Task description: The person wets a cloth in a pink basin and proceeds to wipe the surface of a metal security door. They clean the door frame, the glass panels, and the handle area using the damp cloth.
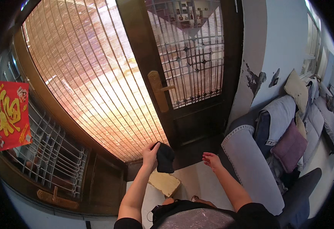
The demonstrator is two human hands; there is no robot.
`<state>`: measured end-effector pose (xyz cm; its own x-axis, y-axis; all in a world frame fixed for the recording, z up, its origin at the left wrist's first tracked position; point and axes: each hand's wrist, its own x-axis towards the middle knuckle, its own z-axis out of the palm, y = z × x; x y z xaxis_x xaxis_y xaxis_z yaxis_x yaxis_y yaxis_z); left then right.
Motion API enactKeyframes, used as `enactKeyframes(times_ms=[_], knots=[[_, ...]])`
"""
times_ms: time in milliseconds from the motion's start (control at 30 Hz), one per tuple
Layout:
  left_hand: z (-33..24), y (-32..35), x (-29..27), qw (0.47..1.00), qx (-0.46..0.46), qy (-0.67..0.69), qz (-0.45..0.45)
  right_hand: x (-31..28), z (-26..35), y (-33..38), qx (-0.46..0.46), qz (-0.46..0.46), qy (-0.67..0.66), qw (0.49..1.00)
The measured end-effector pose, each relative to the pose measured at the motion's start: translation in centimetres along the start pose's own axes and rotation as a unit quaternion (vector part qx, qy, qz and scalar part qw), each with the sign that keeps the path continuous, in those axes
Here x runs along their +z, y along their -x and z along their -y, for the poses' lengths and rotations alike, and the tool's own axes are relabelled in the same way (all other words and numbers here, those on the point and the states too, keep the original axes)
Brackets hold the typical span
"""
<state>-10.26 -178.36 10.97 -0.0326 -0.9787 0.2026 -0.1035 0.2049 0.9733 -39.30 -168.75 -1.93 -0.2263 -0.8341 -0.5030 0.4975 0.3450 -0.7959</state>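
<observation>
Left hand (pixel 150 151) is raised in front of the person, forearm coming up from the lower edge. Its fingers (pixel 154 145) are curled and pressed onto the top edge of a black cloth (pixel 165 157), thumb side against the near face; the cloth hangs limp below the grip, folded on itself. The cloth hangs just right of the left fingers and in front of the lower part of a dark wooden door (pixel 192 76).

Right hand (pixel 212 160) is held out at about the same height, well apart from the cloth, with a clear gap between them. Its fingers (pixel 207 156) are loosely spread and slightly bent, palm turned inward toward the cloth; they hold nothing and touch nothing.

Above the left fingers sits a brass door handle (pixel 158 91). Left of them, a bamboo blind (pixel 87 76) covers the opening. Below the left fingers, near the floor, lies a yellowish flat block (pixel 164 182). To the right of the right fingers stands a grey sofa (pixel 247 160) with a purple cushion (pixel 290 147). A red poster (pixel 9 114) hangs far left on a window grille (pixel 52 156).
</observation>
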Motion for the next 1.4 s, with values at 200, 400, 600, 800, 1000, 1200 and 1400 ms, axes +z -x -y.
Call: enactKeyframes(times_ms=[200, 400, 600, 800, 1000, 1200, 1400], knots=[[1.6, -1.6, 3.3, 0.999, -0.016, -0.004, 0.043, -1.4, 0.5, -1.4, 0.032, -0.003, -0.001, 0.999], [2.0, -2.5, 6.4, 0.997, -0.045, -0.046, 0.053, -5.0, 0.8, -3.7, 0.004, -0.022, -0.028, 0.999], [1.0, -4.6, 10.1, 0.993, 0.004, -0.074, 0.089, -9.6, 3.0, -3.4, -0.012, -0.081, -0.045, 0.996], [0.8, -3.9, 12.9, 0.989, -0.029, -0.071, 0.129, -11.4, 1.1, -2.9, 0.016, -0.102, -0.034, 0.994], [-0.7, -2.6, 12.9, 0.987, -0.019, -0.085, 0.138, -8.8, 0.4, -3.4, 0.041, -0.011, -0.021, 0.999], [-0.3, -1.8, 13.5, 0.983, -0.068, -0.040, 0.165, -1.7, 3.8, -1.0, 0.057, 0.125, 0.068, 0.988], [-1.4, -1.6, 14.1, 0.939, -0.226, 0.154, 0.208, 3.3, 3.2, -3.2, 0.140, 0.080, -0.172, 0.972]])
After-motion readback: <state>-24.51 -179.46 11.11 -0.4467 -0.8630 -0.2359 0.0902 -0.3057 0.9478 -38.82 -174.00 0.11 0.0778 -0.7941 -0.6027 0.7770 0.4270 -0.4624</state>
